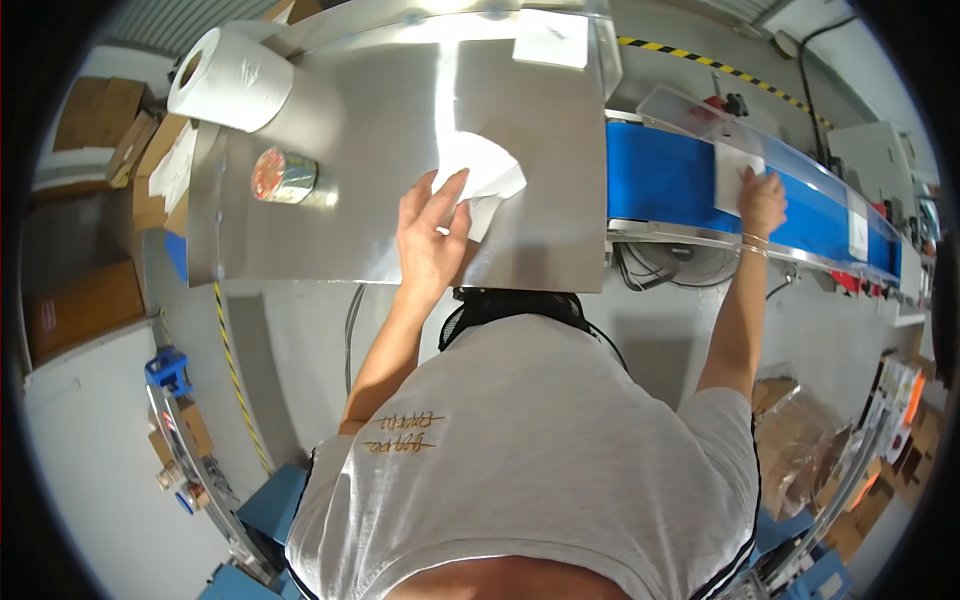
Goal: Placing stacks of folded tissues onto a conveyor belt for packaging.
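Note:
My left hand (430, 240) is over the middle of the metal table, its fingers and thumb closed on a thin white sheet (484, 165). The sheet is bent, with a curved upper edge and a fold hanging below. Out to the right, my right hand (764, 206) reaches over the blue conveyor belt (660, 172). Its fingers are at the edge of a flat white piece (732, 182) that lies on the belt, and they look pinched on it. A second white piece (858, 236) lies farther along the belt.
On the metal table (350, 235) stand a large white roll (250, 85) and a small can with a red end (285, 176). A white square sheet (551, 40) lies at its far right corner. A clear guard (800, 160) runs along the belt's far side. Cardboard boxes (85, 310) stand left.

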The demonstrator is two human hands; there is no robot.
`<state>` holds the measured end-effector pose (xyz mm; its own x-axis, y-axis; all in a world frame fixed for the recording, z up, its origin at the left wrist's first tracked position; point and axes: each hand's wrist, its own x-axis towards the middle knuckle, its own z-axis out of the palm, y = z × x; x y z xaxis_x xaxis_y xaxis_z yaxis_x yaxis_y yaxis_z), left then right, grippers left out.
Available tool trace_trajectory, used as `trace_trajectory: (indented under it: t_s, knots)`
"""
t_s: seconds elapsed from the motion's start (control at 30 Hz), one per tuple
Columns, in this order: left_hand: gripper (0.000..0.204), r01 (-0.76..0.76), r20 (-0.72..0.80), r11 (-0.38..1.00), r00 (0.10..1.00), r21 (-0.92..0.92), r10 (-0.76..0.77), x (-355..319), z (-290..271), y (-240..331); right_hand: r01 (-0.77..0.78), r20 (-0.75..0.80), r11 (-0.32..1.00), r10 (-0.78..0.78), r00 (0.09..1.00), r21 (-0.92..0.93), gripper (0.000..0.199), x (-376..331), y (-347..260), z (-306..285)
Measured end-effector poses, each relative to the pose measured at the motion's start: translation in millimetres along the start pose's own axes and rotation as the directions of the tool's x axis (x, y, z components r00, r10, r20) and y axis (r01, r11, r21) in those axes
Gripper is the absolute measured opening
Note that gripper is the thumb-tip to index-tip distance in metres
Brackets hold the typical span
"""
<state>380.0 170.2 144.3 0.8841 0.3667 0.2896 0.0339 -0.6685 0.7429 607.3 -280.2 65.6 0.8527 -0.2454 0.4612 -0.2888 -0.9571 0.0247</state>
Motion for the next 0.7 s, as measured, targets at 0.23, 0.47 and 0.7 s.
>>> trace_trajectory:
  t_s: [0.23, 0.47, 0.7]
  knots:
    - [0.039, -0.065, 0.018, 0.997, 0.998, 0.029, 0.064, -2.2, -0.5, 0.2, 0.450, -0.121, 0.567, -0.523, 0.844, 0.690, 0.042, -39.1, -96.4, -58.9]
    - [0.033, -0.132, 0.064, 0.991, 0.989, 0.013, 0.131, -4.5, 2.2, -5.3, -0.038, 0.119, 0.115, -0.888, 0.444, 0.993, 0.041, -101.1, -215.1, -147.1]
    - [0.036, 0.016, 0.048, 0.998, 0.999, -0.065, -0.013, -0.3, -7.3, 2.2, -0.248, 0.322, 0.239, -0.862, 0.391, 0.939, 0.028, -100.3, -195.2, -109.9]
